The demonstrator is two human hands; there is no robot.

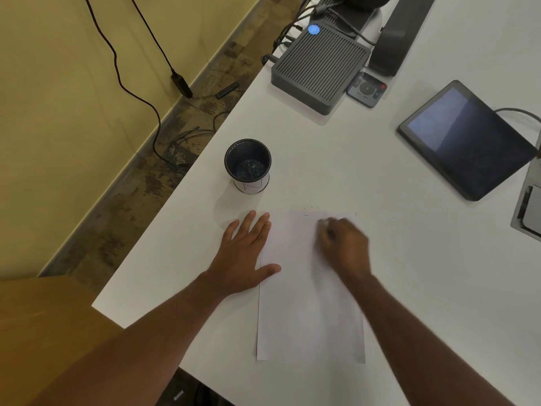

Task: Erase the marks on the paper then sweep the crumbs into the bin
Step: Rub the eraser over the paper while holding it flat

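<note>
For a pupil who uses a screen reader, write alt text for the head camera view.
A person's left hand lies flat on the left edge of a white sheet of paper on a white table, while the blurred right hand rubs near its top. A small black mesh bin stands just beyond the left hand.

White rectangular sheet of paper is lying flat on the white table, long sides running away from the near edge, short end close to that edge. Surface is showing no clear marks; the far end is blurred. A few tiny dark crumbs are sitting on the table just past the sheet's far edge. Small black round mesh bin is standing upright near the table's left edge, beyond the sheet's far-left corner and apart from it, dark scraps lying inside.
</note>
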